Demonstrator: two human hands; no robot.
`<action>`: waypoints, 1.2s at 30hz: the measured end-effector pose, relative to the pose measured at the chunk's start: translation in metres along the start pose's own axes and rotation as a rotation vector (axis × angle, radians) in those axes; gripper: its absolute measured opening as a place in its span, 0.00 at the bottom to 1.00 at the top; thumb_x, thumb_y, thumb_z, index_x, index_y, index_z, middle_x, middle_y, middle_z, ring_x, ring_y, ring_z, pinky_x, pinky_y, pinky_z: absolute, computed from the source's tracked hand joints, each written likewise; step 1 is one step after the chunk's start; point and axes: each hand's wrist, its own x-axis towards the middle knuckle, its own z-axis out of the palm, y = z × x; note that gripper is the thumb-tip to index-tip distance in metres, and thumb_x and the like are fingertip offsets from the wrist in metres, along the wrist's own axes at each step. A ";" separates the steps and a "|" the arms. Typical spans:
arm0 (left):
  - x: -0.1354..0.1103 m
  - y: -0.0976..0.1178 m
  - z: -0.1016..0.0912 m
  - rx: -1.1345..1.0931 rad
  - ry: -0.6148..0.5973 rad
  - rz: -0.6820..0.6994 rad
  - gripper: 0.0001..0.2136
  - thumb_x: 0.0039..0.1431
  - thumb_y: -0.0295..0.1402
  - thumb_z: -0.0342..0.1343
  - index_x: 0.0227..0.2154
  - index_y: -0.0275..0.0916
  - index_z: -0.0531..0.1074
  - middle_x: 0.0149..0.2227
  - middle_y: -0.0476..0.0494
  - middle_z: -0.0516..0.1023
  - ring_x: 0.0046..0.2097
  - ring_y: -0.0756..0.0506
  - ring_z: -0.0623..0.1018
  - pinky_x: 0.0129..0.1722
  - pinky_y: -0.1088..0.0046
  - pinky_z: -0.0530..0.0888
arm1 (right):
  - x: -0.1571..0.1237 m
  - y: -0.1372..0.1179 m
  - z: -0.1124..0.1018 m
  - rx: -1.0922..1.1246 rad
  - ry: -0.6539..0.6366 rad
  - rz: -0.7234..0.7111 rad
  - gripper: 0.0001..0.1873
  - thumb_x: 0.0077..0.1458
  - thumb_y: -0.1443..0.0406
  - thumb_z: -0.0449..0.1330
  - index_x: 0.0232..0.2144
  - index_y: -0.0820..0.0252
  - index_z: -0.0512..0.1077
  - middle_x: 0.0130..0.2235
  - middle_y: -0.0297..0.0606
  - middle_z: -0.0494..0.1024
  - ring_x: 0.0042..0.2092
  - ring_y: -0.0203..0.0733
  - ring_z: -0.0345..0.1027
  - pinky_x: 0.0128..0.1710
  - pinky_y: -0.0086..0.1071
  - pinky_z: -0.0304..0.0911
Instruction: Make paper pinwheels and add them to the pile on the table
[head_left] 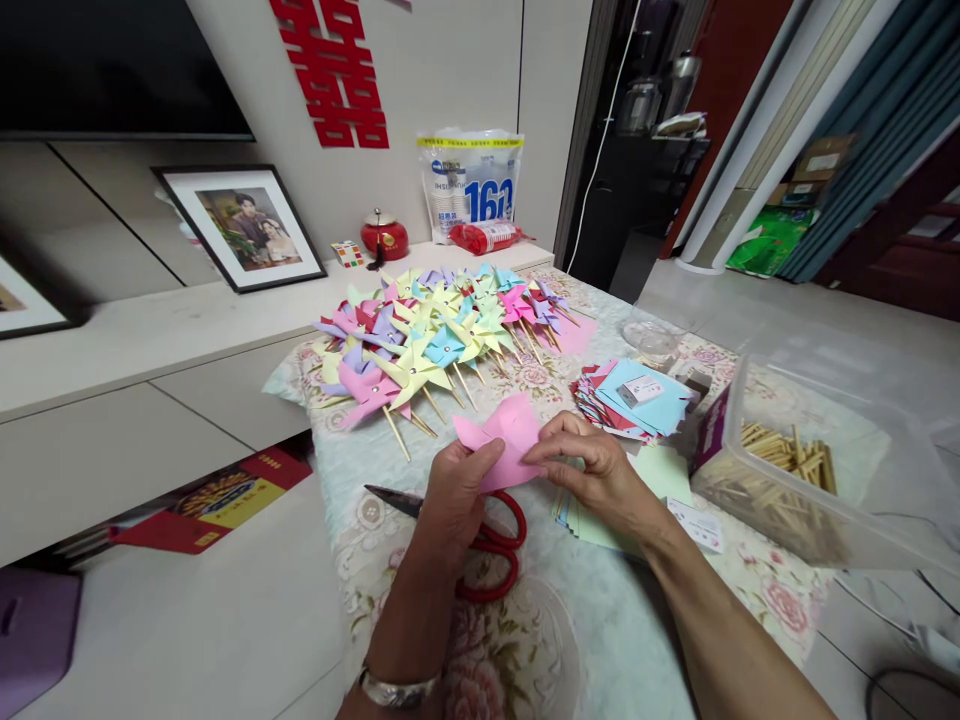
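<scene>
Thin pink folded paper sheet (506, 445): right here at the centre of the dial, with twelve at the top of the view; held up in both hands above a pale floral tablecloth (592, 620), bent to a point at ten o'clock.
Left bare hand (456, 480): in at eight o'clock, closed on the sheet's near-left part, with the thumb pressed on top.
Silver bracelet (397, 692): down at seven o'clock, around the left wrist.
Right bare hand (592, 455): over at three o'clock, pinching the sheet's edge narrowly between thumb and forefinger.
Red-handled metal scissors (521, 522): lying just below, with handles at six o'clock and tip at eight, partly hidden by the left hand.
Multicoloured paper pinwheels on thin wooden sticks (445, 345): massed and overlapping at eleven o'clock, and what a crowd!
Stack of cut coloured paper, light blue on top (667, 405): past two o'clock, carrying a small grey-and-white box (640, 390).
Pale green paper sheets (664, 470): near four o'clock, partly covered by the right hand.
Clear plastic rectangular box (739, 395): out at three o'clock, loaded with short tan sticks (787, 455).
Clear printed plastic bag (480, 185): far off at twelve, standing upright.
</scene>
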 end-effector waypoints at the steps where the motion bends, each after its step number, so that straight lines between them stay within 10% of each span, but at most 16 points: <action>1: 0.001 -0.002 -0.001 0.019 0.009 0.013 0.13 0.40 0.33 0.70 0.31 0.35 0.80 0.28 0.46 0.81 0.30 0.48 0.76 0.35 0.73 0.72 | 0.000 0.000 0.000 0.001 -0.006 0.008 0.08 0.62 0.67 0.61 0.40 0.51 0.80 0.39 0.37 0.73 0.42 0.41 0.69 0.42 0.35 0.63; 36: 0.000 -0.014 0.006 0.318 0.051 0.108 0.11 0.40 0.36 0.68 0.22 0.34 0.74 0.20 0.52 0.72 0.23 0.52 0.67 0.24 0.77 0.62 | 0.004 0.000 0.017 -0.191 0.134 0.287 0.09 0.56 0.67 0.57 0.24 0.59 0.68 0.29 0.34 0.71 0.31 0.37 0.63 0.30 0.31 0.54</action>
